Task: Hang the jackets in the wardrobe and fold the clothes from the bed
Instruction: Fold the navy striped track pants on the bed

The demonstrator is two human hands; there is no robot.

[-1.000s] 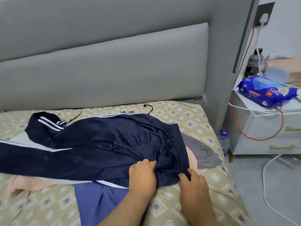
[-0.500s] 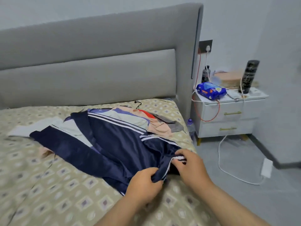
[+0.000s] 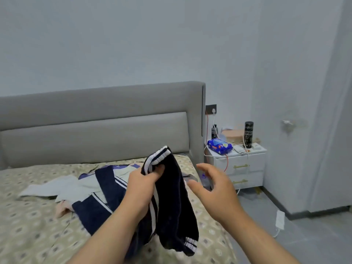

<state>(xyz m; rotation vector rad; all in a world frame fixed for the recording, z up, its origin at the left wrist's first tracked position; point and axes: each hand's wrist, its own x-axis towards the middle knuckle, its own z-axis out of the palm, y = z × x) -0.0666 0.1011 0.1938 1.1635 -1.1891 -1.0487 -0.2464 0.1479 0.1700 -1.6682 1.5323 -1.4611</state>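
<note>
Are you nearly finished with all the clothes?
Nothing looks folded yet. The left hand grips a navy striped garment; the right hand is open beside it. A jumbled pile of clothes waits on the bed.

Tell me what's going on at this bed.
A person is sorting clothes at the bed. The left hand has its grip on a navy striped garment near the ribbed cuff and holds it up above the bed. The right hand hovers open beside it, holding nothing. A heap of other clothes lies spread out, unfolded, on the patterned sheet.
</note>
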